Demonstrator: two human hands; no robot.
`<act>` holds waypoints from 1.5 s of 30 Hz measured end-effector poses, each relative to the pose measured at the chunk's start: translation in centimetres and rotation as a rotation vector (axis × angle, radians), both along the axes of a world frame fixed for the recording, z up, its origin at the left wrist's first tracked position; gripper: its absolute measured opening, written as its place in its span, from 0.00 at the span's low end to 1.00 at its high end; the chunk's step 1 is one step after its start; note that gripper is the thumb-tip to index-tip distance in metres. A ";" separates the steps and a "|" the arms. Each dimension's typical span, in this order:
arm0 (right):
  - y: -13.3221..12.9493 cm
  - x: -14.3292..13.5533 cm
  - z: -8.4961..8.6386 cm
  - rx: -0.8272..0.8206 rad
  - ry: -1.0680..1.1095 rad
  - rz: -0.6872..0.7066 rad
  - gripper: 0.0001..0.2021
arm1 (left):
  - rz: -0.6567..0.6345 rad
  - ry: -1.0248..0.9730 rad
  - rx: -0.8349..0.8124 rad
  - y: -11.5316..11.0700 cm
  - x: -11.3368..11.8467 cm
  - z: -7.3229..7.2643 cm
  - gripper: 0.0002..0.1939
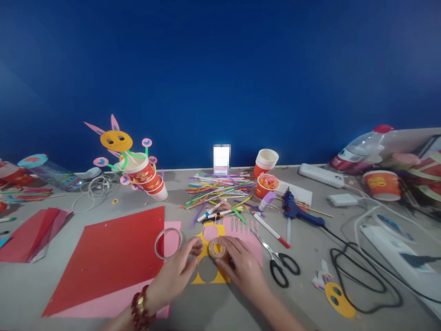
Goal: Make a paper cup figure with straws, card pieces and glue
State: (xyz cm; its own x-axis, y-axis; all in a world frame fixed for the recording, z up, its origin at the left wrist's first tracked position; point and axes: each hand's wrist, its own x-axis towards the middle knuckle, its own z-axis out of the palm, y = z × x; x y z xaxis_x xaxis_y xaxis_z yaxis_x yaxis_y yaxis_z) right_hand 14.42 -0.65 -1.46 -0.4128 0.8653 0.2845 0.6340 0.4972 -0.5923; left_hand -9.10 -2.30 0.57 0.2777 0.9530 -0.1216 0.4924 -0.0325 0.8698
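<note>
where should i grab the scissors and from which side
Probably best by the black handle loops of the scissors, coming from the near right and above: they lie flat, loops toward the near right, blades pointing far left.

Soft blur, glaring screen [221, 158], stretched edges

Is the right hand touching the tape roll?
Touching. The head view shows the right hand against the tape roll, its fingers meeting the right-hand edge.
</note>
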 end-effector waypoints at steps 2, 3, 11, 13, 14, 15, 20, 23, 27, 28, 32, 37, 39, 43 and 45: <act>0.0 0.0 -0.2 0.007 0.006 0.009 0.19 | 0.029 -0.148 -0.160 -0.5 -0.2 -0.1 0.23; 0.1 0.1 -0.2 0.012 0.012 0.012 0.19 | 0.047 -0.216 -0.242 -0.5 -0.3 0.0 0.23; 0.0 0.1 -0.6 0.037 0.033 0.009 0.19 | 0.191 -0.519 -0.672 1.1 -0.6 3.2 0.25; 0.0 0.1 -0.5 0.036 0.045 0.009 0.19 | 0.181 -0.546 -0.704 1.6 -0.4 3.9 0.22; 0.0 0.1 -0.5 0.038 0.051 0.009 0.19 | 0.184 -0.563 -0.720 1.8 -0.3 4.0 0.20; 0.0 0.1 -0.5 0.040 0.056 0.010 0.19 | 0.196 -0.580 -0.738 2.1 -0.2 4.1 0.18; -0.1 0.1 -0.5 0.043 0.053 0.017 0.19 | 0.250 -0.689 -0.761 2.7 0.3 3.5 0.12; -0.1 0.1 -0.6 0.036 0.052 0.015 0.19 | 0.242 -0.729 -0.711 2.8 0.6 3.4 0.12; -0.2 0.1 -0.7 0.045 0.051 0.004 0.19 | 0.225 -0.673 -0.679 2.9 0.9 3.1 0.17; -0.1 0.1 -0.7 0.051 0.050 0.000 0.19 | 0.215 -0.633 -0.653 3.0 1.0 2.9 0.19; -0.1 0.2 -0.9 0.065 0.060 0.005 0.18 | 0.137 -0.389 -0.480 3.0 1.3 1.8 0.27; -0.2 0.3 -1.3 0.070 0.051 0.002 0.20 | 0.076 -0.131 -0.114 2.8 2.3 0.1 0.27; -0.2 0.3 -1.4 0.073 0.048 -0.002 0.21 | 0.067 -0.049 0.000 2.8 2.7 -0.3 0.29; -0.2 0.3 -1.5 0.082 0.045 -0.001 0.22 | 0.046 0.157 0.117 2.7 3.6 -0.2 0.32; -0.2 0.3 -1.5 0.082 0.042 -0.002 0.22 | 0.038 0.298 0.166 2.8 4.0 0.1 0.30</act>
State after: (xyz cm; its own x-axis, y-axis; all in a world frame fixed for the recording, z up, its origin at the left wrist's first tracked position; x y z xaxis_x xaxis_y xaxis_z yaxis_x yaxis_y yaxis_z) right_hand 14.76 -0.81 -3.01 -0.3970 0.8394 0.3712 0.6103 0.5435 -0.5763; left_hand -5.13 0.47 0.62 0.2168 0.9756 -0.0343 0.7277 -0.1381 0.6719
